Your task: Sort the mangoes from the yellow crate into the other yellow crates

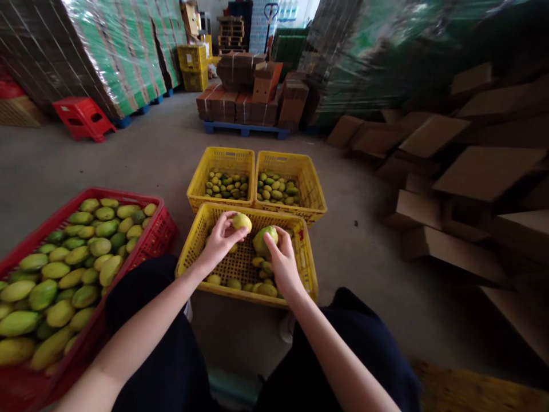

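Note:
My left hand (223,237) is closed round a yellowish lemon (242,223), held up over the near yellow crate (310,269). A greener lemon (262,243) sits in my right hand (283,257), with the thumb across its top. The two lemons are close together but apart. Below the hands, the near crate holds scattered lemons (266,290), mostly along its front and right; its dark perforated floor shows between them. The forearms and hands hide part of its contents.
At left, a red crate (165,226) is heaped with green-yellow lemons (58,269). Two yellow crates (221,200) (315,189) with smaller lemons adjoin the near crate's far side. Cardboard boxes (489,171) lie at right. A red stool (83,117) and a blue pallet (246,129) stand farther off.

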A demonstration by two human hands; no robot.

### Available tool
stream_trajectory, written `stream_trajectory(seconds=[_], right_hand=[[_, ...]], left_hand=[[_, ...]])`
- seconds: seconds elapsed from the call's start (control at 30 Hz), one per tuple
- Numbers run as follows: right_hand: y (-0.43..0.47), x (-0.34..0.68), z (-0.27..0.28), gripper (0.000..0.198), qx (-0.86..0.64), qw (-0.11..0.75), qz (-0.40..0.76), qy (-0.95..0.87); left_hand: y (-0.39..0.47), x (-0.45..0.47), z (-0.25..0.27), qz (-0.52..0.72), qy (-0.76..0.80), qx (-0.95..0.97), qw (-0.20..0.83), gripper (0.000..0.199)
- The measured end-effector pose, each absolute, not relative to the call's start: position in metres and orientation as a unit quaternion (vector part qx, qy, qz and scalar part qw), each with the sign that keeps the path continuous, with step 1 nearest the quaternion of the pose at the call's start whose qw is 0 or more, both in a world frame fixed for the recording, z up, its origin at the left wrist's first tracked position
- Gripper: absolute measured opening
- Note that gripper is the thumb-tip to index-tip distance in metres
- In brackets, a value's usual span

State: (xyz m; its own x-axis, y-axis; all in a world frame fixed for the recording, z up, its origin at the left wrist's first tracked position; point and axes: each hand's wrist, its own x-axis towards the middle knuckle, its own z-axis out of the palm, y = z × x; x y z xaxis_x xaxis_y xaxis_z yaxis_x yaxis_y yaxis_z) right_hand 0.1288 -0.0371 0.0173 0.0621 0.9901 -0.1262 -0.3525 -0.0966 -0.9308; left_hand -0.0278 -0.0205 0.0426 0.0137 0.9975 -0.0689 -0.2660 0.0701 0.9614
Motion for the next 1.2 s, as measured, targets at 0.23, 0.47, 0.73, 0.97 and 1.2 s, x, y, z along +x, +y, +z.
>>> stream_trajectory(seconds=[0.23, 0.47, 0.73, 0.97, 1.2], right_hand=[[-0.044, 0.13, 0.03, 0.035, -0.528, 0.565, 0.241, -0.586], [-0.044, 0.13, 0.028, 0.034, -0.525, 0.559, 0.229, -0.599], [-0.043, 0.131, 0.026, 0.036, -0.518, 0.561, 0.254, -0.594], [-0.044, 0.13, 0.028, 0.035, -0.519, 0.561, 0.271, -0.585], [-0.044, 0.13, 0.028, 0.035, -0.514, 0.58, 0.312, -0.55]], left_hand=[[-0.026, -0.028, 0.05, 0.534, 0.445, 0.519, 0.498, 0.041], [-0.025, -0.028, 0.047, 0.519, 0.45, 0.536, 0.491, 0.043], [-0.028, -0.029, 0.049, 0.519, 0.456, 0.556, 0.462, 0.05], [-0.025, -0.029, 0.044, 0.523, 0.457, 0.553, 0.461, 0.045], [-0.023, -0.029, 0.033, 0.52, 0.455, 0.576, 0.437, 0.04]])
